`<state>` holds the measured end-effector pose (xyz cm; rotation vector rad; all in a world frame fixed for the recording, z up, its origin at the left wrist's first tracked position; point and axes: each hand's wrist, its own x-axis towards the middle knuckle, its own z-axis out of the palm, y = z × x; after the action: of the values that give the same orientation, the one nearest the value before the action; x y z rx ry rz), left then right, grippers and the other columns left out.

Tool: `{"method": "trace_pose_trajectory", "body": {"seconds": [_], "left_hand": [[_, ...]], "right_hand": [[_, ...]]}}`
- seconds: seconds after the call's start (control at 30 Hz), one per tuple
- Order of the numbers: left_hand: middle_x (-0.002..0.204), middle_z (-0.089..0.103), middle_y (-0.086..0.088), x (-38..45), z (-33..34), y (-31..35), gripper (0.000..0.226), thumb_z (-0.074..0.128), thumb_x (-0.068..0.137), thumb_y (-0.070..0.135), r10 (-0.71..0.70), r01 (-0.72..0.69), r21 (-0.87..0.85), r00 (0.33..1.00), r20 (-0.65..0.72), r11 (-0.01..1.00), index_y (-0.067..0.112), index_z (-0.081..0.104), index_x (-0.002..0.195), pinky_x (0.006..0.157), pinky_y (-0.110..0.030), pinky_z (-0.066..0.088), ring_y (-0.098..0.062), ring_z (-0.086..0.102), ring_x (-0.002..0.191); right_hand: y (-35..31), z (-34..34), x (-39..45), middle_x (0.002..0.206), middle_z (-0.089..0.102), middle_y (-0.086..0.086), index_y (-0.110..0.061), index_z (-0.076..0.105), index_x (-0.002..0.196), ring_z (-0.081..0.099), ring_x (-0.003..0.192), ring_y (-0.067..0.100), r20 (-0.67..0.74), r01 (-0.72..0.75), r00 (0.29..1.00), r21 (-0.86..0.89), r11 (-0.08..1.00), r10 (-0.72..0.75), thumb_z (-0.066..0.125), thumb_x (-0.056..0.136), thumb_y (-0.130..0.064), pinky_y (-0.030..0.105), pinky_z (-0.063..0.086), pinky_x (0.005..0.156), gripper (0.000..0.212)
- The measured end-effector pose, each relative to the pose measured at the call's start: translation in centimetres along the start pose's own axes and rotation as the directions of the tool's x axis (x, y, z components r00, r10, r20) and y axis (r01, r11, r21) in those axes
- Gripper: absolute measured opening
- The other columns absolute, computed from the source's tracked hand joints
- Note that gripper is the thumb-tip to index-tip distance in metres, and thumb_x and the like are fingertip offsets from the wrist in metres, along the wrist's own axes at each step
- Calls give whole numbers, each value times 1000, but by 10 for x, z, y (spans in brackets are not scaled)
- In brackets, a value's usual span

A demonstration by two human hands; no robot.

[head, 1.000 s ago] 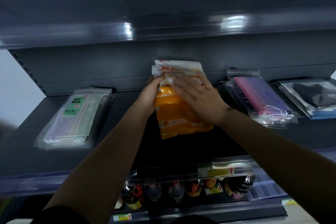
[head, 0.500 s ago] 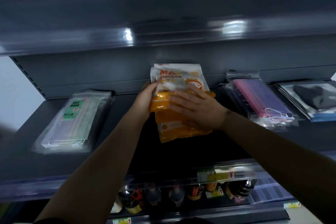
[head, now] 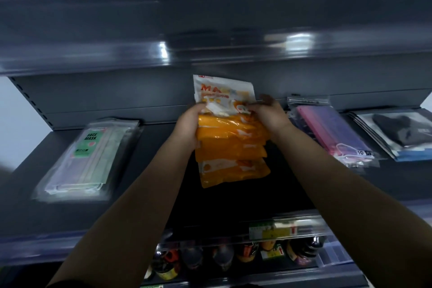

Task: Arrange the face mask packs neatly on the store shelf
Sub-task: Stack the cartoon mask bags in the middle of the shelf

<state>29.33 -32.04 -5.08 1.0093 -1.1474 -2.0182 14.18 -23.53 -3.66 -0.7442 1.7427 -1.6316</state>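
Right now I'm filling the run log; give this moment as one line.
step: squaring stack | left hand: grips orange mask packs | right hand: grips same packs | place: middle of shelf

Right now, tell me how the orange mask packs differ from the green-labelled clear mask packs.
The orange opaque mask packs are gripped by the left hand and right hand; the green-labelled clear mask packs lie untouched. The orange ones sit mid-shelf, fanned unevenly; the clear ones lie left, stacked squarely. Both rest on the dark shelf.

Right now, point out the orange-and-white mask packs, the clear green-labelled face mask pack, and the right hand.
orange-and-white mask packs (head: pixel 230 145), head view, orange middle.
clear green-labelled face mask pack (head: pixel 87 159), head view, centre.
right hand (head: pixel 268 116), head view, back.
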Motion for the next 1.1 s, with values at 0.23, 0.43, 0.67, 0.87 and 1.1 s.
{"method": "trace_pose_trajectory", "body": {"seconds": [0.23,0.43,0.67,0.87,1.1], "left_hand": [[93,69,-12,10,-1,6,28,49,94,7,23,-16,84,996,-85,996,9,59,119,61,-33,58,-24,67,75],[91,69,-8,12,3,6,16,58,91,13,103,-89,150,990,-92,985,19,61,105,62,-32,57,-22,68,74],[69,71,-7,-1,6,6,20,54,93,27,-104,105,140,994,-15,985,11,64,99,53,-30,57,-23,65,66],[71,70,-9,7,0,6,28,47,97,35,-86,103,215,993,-85,971,14,65,92,76,-37,53,-27,64,72],[103,70,-14,2,-6,-4,50,72,78,31,-4,29,208,993,-120,978,15,57,122,58,-34,57,-27,71,80]], "right_hand": [[14,-15,0,153,29,3,-24,33,145,24,143,18,239,318,944,-476,820,-228,65,86,-33,34,21,118,68],[15,-16,9,149,38,5,-25,38,142,42,133,21,249,237,957,-384,892,-147,58,87,-45,39,33,112,61],[33,-30,13,117,67,13,-18,60,124,65,106,31,380,-439,852,145,887,360,46,89,-59,44,52,88,56],[14,-10,15,85,73,12,-11,62,105,70,76,27,358,-410,867,117,905,346,43,95,-44,36,54,69,39],[33,-8,2,93,70,15,-3,63,112,70,70,24,392,-335,879,101,937,272,66,78,-12,35,58,59,35]]}}
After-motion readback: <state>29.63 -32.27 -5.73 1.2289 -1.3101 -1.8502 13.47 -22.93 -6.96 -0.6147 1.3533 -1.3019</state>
